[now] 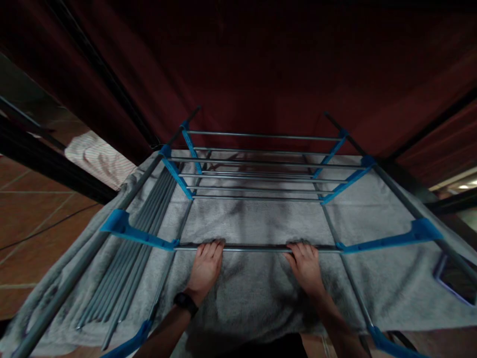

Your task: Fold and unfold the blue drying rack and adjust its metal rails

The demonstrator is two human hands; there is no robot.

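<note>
Both hands are wrapped over one grey metal rod (255, 249) of a rack frame with blue plastic brackets. My left hand (207, 266), with a dark band on its wrist, grips the rod left of its middle. To the right, my right hand (306, 267) is closed over the same rod, its thumb below. The rod's ends meet a blue bracket (143, 236) on the left and another blue bracket (391, 241) on the right. Beyond the hands, several crosswise rods (257, 189) span more blue brackets. The undersides of my fingers are hidden.
Several loose grey tubes (130, 253) lie side by side on the grey fleece blanket (257, 293). A phone-like dark object (454, 279) rests at the right. Dark red curtains (261, 64) hang behind the rack. Striped cloth (99, 159) and a tiled floor (33, 219) show at left.
</note>
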